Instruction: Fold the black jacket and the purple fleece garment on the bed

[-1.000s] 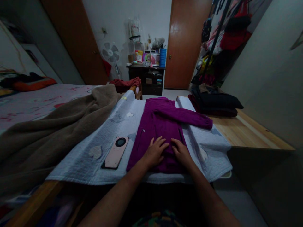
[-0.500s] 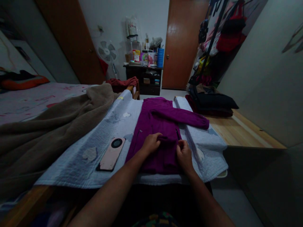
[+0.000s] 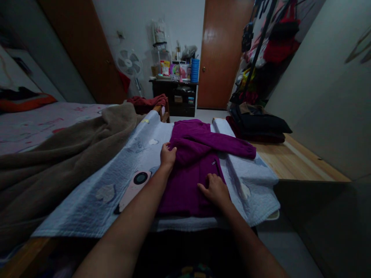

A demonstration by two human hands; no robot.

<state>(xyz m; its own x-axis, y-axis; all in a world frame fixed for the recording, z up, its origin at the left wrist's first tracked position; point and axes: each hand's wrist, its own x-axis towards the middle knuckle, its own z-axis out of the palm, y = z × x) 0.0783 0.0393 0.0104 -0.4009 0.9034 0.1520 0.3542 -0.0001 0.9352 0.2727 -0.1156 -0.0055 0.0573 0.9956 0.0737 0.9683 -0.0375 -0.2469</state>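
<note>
A purple jacket lies on a light blue quilted cloth, one sleeve stretched out to the right over the cloth. At the garment's left side, my left hand is closed on a raised fold of its fabric. My right hand rests on the lower right part of the jacket, fingers bent and apart, just below a small zipper pull. A pink phone with a round black camera lies left of the jacket, partly covered by my left forearm.
A brown blanket lies on the bed at left. Folded dark clothes are stacked on a wooden board at right. A fan, a dark cabinet and a door stand at the back.
My left hand has moved up and left with the purple fabric, unfolding it leftward. My right hand has shifted slightly left and down and opened, away from the jacket's right edge.
</note>
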